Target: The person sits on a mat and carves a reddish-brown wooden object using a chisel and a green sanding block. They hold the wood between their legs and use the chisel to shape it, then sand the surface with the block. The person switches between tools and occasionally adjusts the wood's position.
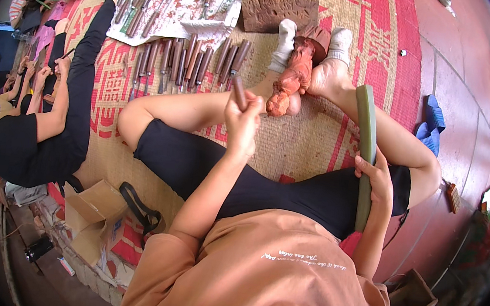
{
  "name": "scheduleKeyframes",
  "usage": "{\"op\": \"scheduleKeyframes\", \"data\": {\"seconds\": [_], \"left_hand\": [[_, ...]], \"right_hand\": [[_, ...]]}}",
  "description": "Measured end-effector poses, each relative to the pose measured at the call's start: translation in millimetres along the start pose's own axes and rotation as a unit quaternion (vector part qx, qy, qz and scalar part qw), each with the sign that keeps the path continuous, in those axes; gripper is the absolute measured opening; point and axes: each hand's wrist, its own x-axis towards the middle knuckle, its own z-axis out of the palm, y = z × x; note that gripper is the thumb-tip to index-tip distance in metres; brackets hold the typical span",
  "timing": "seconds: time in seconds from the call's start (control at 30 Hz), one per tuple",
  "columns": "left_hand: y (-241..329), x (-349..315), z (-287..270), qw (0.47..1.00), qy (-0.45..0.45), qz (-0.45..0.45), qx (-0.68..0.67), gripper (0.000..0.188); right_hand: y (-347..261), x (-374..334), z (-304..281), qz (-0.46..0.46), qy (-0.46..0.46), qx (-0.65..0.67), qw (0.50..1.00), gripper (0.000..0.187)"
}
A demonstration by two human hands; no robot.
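We see the dark wooden handle [239, 93] over the left shin, the left hand [241, 125] clenched round it, its lower end hidden in the fist. The right hand [375, 175] is wrapped about a long green bar [366, 122] above the right thigh. Between the feet lies a reddish carved figure [294, 76]. We find pale lettering on the brown shirt [265, 290] and red characters on the mat [306, 154]; the dark rim cuts off the surroundings.
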Motion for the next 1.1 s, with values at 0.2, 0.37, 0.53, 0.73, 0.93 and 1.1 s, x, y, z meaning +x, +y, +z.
{"op": "scheduleKeyframes", "data": {"seconds": [0.2,0.37,0.53,0.73,0.93,1.1], "left_hand": [[-14.4,6.2,-17.2,0.969,-0.091,-0.222,-0.060,0.032],[-23.8,12.2,-1.8,0.939,-0.139,-0.260,-0.174,0.026],[-36.8,7.6,13.0,0.982,-0.055,-0.161,-0.081,0.023],[-12.3,-13.0,22.5,0.998,-0.047,0.049,0.009,0.024],[38.1,-11.2,-2.0,0.955,-0.053,0.138,0.258,0.037],[75.2,-10.9,18.9,0.887,-0.109,0.215,0.394,0.043]], "right_hand": [[3.9,-22.8,24.0,-0.009,-0.014,-0.067,0.998,0.050],[28.6,-52.5,55.2,-0.009,-0.020,-0.171,0.985,0.067],[43.2,-51.6,70.3,-0.138,-0.034,-0.528,0.837,0.075],[17.7,-43.8,85.2,-0.209,-0.067,-0.587,0.779,0.069],[-37.7,16.2,69.2,-0.347,0.014,-0.523,0.778,0.079],[-42.1,65.3,87.5,-0.437,-0.037,-0.455,0.775,0.090]]}}
